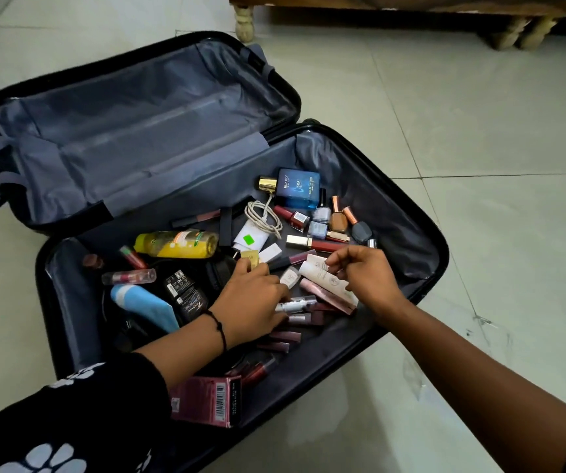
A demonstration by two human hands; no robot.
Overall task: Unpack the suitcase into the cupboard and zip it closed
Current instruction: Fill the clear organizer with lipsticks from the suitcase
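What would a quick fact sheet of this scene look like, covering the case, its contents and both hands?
Case: suitcase lies open on the tiled floor
Far half: grey lining showing
Near half: cosmetics, including yellow bottle, blue perfume box, nail polish bottles, white cable
Right: right hand pinches white tube
Left: left hand reaches among lipstick tubes; grip unclear
Cupboard: not in view

The suitcase [442, 249] lies open on the floor [479, 131], its lid half [131, 138] at the far left and its packed half nearer. In the packed half a perfume box [298, 188] sits by the far edge, with nail polish bottles [322, 220] just right of it and a coiled cable [264, 218] on its left. A lotion bottle [177, 245] lies toward the left edge and a barcoded box [206, 401] at the near edge. Mid-case, the left hand [251, 307] rests on small tubes [295, 317]; the right hand [365, 278] pinches a sachet [329, 279].
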